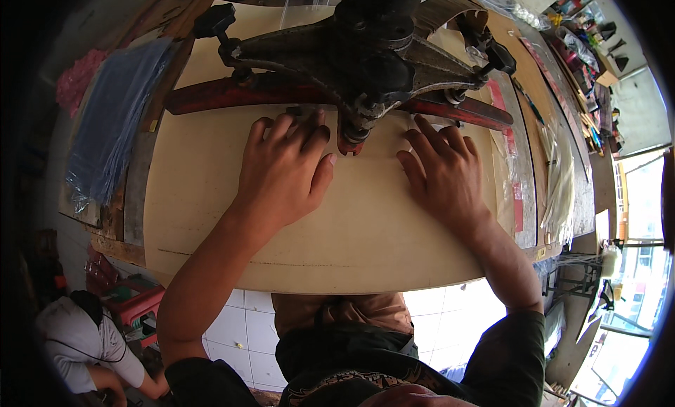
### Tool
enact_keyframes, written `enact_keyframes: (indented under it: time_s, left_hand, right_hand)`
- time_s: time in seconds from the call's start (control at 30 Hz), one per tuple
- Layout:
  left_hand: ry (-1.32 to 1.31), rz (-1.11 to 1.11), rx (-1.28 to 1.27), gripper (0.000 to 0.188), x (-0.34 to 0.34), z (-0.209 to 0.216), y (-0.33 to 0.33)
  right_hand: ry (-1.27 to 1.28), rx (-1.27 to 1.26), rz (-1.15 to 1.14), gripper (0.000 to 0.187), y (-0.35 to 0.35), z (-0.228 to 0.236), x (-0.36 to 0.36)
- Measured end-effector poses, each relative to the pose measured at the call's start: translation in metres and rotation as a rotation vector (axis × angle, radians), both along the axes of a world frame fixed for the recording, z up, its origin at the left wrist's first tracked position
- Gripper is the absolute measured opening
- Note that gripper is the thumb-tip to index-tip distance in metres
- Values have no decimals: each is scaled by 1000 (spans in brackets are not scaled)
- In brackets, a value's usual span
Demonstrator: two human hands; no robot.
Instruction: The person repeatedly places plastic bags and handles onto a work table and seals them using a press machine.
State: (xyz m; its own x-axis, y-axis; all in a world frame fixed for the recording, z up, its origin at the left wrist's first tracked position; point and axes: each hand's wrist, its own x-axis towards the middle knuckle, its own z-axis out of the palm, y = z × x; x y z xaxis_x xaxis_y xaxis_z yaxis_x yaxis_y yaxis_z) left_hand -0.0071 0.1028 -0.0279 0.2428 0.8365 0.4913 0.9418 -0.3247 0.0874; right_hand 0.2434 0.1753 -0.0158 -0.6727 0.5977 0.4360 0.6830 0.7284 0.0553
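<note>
A cream sheet (337, 245) covers the middle of the worktable. Over its far part stands a dark metal press head (351, 62) with black knobs and a long red bar (232, 94). My left hand (281, 171) rests just in front of the bar's left half, fingers bent and apart, thumb spread, beside a small dark piece (304, 111) partly hidden by the fingertips. To the right of the central fitting (350, 136), my right hand (448, 171) lies with fingers spread, tips close to the bar. I see nothing held in either hand.
Clear blue-tinted plastic sheets (116, 118) are stacked at the left, by a pink bundle (79, 80). Pale strips (557, 189) lie at the right, near cluttered tools (587, 90). A person (88, 344) in light clothing crouches at lower left, by a red stool (137, 305).
</note>
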Motion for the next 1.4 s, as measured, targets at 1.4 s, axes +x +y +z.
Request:
enact_keyframes:
  time_s: [1.4]
  left_hand:
    - [7, -18, -31, 41, 0, 0, -3]
  right_hand:
    - [-12, -11, 25, 36, 2, 2, -1]
